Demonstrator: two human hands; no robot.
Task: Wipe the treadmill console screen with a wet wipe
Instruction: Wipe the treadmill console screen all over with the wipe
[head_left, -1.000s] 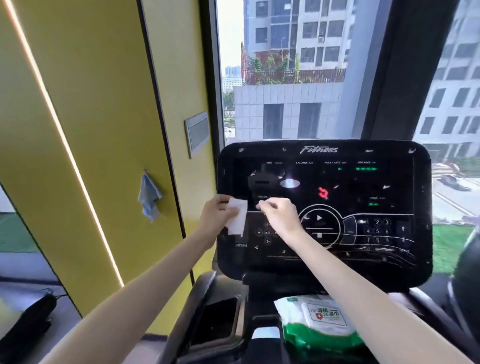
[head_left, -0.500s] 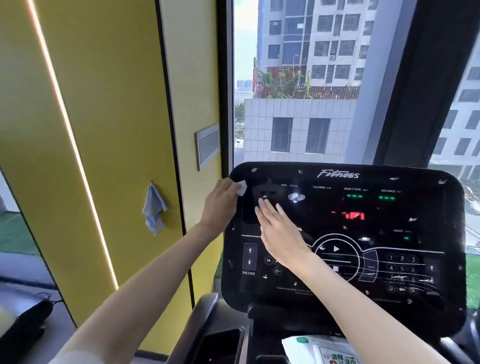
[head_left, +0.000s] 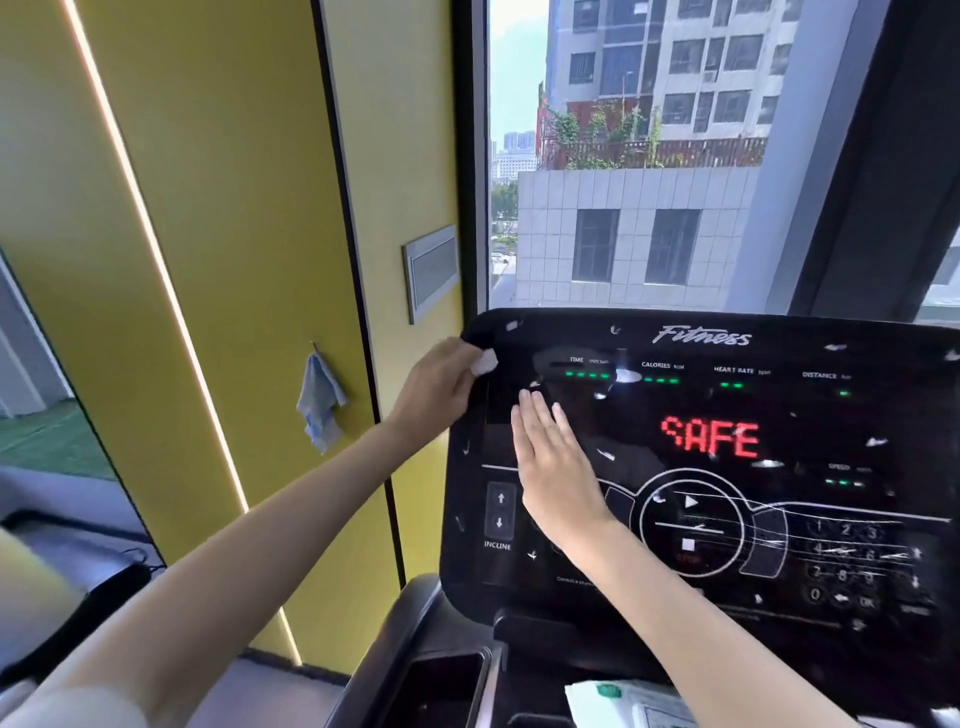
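Held a wet wipe (head_left: 484, 362) to the top-left corner of the treadmill console screen (head_left: 779, 519).
Had the green-and-white wipe pack (head_left: 623, 701) nearest, below the console; rested the right hand (head_left: 556, 467) flat on the dark glass, fingers straight and together, left of the red SAFE readout; pinched the small white wipe in the curled left hand (head_left: 441, 387) at the console's edge. Farther off, hung on the yellow wall (head_left: 234, 234): a blue cloth (head_left: 319, 400).

Yellow wall (head_left: 223, 218) with light strip (head_left: 156, 270), hanging blue cloth (head_left: 319, 402); window (head_left: 649, 156) facing buildings
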